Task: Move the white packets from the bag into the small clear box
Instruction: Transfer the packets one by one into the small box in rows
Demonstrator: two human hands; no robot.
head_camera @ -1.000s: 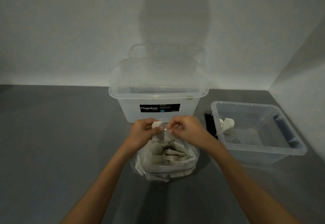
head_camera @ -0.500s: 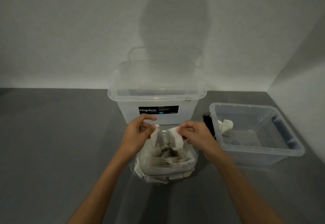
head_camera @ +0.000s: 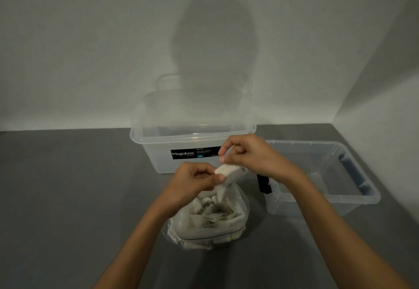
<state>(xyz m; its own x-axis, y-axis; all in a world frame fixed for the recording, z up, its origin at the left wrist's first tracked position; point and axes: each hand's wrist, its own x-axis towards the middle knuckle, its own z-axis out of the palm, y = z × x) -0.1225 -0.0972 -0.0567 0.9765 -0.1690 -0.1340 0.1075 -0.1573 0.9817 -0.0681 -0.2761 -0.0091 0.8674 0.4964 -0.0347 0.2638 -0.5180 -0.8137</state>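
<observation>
We keep the bag (head_camera: 172, 232) as our landmark. It is clear plastic and sits on the grey table (head_camera: 68, 198) with its mouth open upward. A loose heap of packets (head_camera: 210, 214) lies inside it.

Just above the bag's mouth we hold one white packet (head_camera: 227, 172) between both hands, clear of the heap. Our left hand (head_camera: 192, 182) is above the bag's left side. Its fingers are curled, and the thumb and forefinger pinch the packet's near end. Our right hand (head_camera: 254, 157) is above and a little beyond the bag's right side. Its fingers are curled too, and the packet's other end runs in under the lower ones. The thumb and forefinger tips of that hand meet just over the packet, and we cannot tell whether anything sits between them.

The small clear box (head_camera: 306, 143) stands to the right of the bag, apart from it, with no lid on. Our right wrist hides its near left corner. A black object (head_camera: 264, 183) lies between the bag and that box, against the box's left wall.

Beyond the bag stands a large clear box (head_camera: 158, 159) with a black "Megabox" label (head_camera: 192, 153) facing us. Further beyond the bag, a clear lid (head_camera: 197, 107) stands against the pale wall (head_camera: 90, 50).
</observation>
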